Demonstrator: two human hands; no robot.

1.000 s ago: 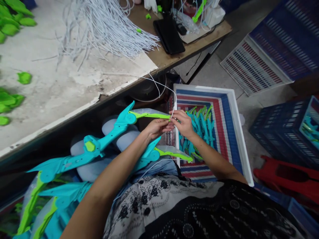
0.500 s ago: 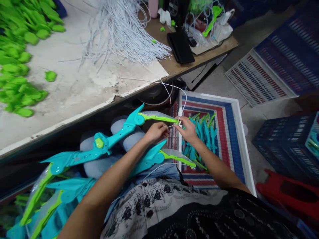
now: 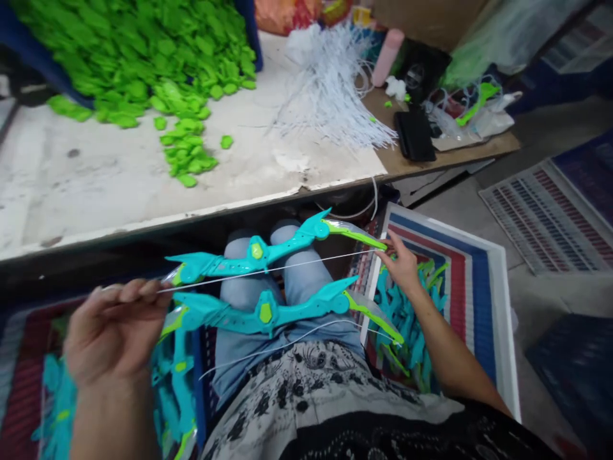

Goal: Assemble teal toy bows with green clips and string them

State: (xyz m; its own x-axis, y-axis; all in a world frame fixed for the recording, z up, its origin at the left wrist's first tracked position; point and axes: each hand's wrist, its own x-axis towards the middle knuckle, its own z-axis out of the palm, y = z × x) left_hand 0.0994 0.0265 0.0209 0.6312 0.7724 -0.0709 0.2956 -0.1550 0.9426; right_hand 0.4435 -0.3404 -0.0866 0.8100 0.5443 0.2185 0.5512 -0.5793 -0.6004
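Observation:
Two turquoise toy bows lie across my lap, each with lime-green tips and a green piece at the middle. Over the upper toy bow, a white string runs taut from the right tip to the left. My left hand pinches this string beside the bow's left end, which it partly hides. At the other end, my right hand is closed on the bow's green right tip, where the string meets it. The lower toy bow is nearer my body, with a loose white string hanging from its right tip.
On the table are a heap of green plastic pieces, a bundle of white strings and a black wallet-like item. A striped crate at right holds more bows. More turquoise bows lie at lower left.
My left hand has moved from beside the right tip to far left, drawing the string straight along the upper bow. My right hand stays at the tip. The view has turned left.

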